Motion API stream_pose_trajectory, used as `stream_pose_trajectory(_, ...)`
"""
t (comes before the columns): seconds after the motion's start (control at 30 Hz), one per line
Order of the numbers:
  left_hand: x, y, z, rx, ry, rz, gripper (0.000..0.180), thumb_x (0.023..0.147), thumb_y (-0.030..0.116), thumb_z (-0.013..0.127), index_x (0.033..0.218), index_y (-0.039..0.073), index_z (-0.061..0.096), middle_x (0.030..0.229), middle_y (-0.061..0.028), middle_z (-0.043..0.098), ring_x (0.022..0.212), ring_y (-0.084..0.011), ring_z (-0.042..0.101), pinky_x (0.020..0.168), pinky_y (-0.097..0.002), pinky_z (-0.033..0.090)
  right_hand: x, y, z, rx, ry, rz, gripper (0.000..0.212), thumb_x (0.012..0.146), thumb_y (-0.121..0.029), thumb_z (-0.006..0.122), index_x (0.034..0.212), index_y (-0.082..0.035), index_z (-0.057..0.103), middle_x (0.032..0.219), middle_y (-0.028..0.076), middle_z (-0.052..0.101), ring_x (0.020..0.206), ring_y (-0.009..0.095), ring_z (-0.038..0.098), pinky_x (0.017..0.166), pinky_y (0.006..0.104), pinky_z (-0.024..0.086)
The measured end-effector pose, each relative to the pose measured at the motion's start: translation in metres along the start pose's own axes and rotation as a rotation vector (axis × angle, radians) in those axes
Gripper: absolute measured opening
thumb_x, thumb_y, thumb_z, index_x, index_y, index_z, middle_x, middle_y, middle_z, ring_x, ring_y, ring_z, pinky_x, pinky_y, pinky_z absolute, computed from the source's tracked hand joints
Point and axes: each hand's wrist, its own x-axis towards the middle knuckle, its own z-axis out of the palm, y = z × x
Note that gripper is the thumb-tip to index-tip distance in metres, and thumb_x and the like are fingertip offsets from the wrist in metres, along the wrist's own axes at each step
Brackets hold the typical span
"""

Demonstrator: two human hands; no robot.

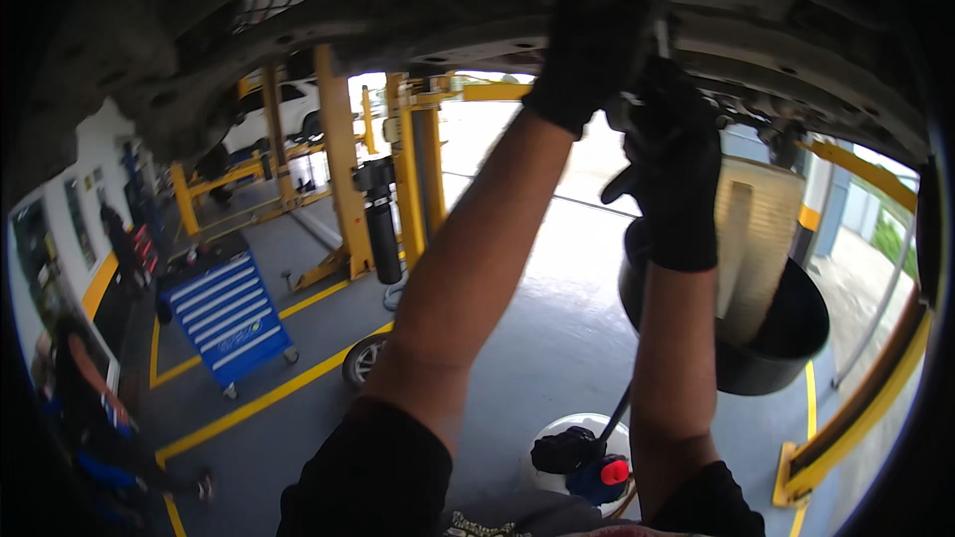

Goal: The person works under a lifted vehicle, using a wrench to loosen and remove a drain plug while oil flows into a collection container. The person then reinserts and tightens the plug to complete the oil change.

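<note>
Both my arms reach up to the dark underside (448, 30) of a raised vehicle. My left hand (600, 55), in a black glove, is closed up against it; its fingers blend into the dark. Just below and to its right, my right hand (678, 164), also black-gloved, is curled with its thumb sticking out to the left. A small shiny metal piece (662, 37) shows between the two hands, but its kind is unclear. Behind my right forearm hang a wide black pan (776, 368) and a translucent yellowish container (761, 239) standing in it.
A white bucket (552, 428) with dark cloths and a red-ended item is below me. At left stand a blue drawer cabinet (227, 318), yellow lift posts (343, 159) and a person (95, 388). A wheel (364, 360) lies behind my left arm. Another yellow post (865, 418) rises at right.
</note>
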Motion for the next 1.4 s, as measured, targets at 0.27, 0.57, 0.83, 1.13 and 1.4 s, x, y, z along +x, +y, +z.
stream_pose_trajectory(0.27,-0.017,-0.02,0.073,0.19,0.303,-0.132,0.014,0.073,0.027,0.071,0.07,0.013,0.07,0.073,-0.0102,0.065,0.075,-0.0329,0.064,0.074,-0.0496,0.047,0.001,0.048,0.005,-0.517,-0.121,-0.134,0.053,0.093,0.004,0.063,0.144,-0.01,0.057,0.139,0.016,0.06,0.123,0.025,0.063,0.095,0.0361,0.056)
stream_pose_trajectory(0.57,0.001,0.009,0.097,0.256,0.266,-0.273,0.02,0.083,0.031,0.067,0.073,0.014,0.07,0.084,-0.0107,0.07,0.08,-0.0301,0.063,0.077,-0.0493,0.046,0.02,0.065,-0.034,-0.639,-0.111,-0.295,0.049,0.1,0.001,0.056,0.148,-0.008,0.054,0.144,0.014,0.058,0.096,0.014,0.069,0.063,0.0238,0.057)
stream_pose_trajectory(0.83,0.009,0.023,0.002,-0.971,-0.15,-0.793,0.028,0.101,0.025,0.062,0.1,-0.001,0.073,0.087,-0.0097,0.076,0.08,-0.0181,0.075,0.072,-0.032,0.059,0.003,0.007,0.005,0.797,0.02,0.435,0.023,0.095,-0.009,0.07,0.117,-0.002,0.065,0.067,-0.002,0.056,0.05,0.004,0.045,0.046,0.0209,0.035)
stream_pose_trajectory(1.13,0.023,0.027,-0.008,-0.916,-0.178,-0.848,0.026,0.1,0.021,0.063,0.112,0.0,0.072,0.094,-0.0117,0.077,0.079,-0.0227,0.075,0.072,-0.0371,0.062,-0.001,-0.002,-0.003,0.397,-0.051,0.141,0.011,0.1,-0.008,0.061,0.11,-0.007,0.065,0.077,-0.001,0.057,0.059,0.005,0.049,0.049,0.0209,0.037)
stream_pose_trajectory(1.4,0.026,0.04,-0.006,-0.886,-0.152,-0.965,0.026,0.099,0.023,0.064,0.11,0.001,0.074,0.093,-0.0119,0.077,0.08,-0.0215,0.076,0.071,-0.0342,0.061,0.009,-0.015,0.001,0.495,0.011,0.276,0.019,0.096,-0.024,0.073,0.1,-0.007,0.066,0.061,-0.002,0.051,0.047,0.006,0.047,0.041,0.0226,0.034)
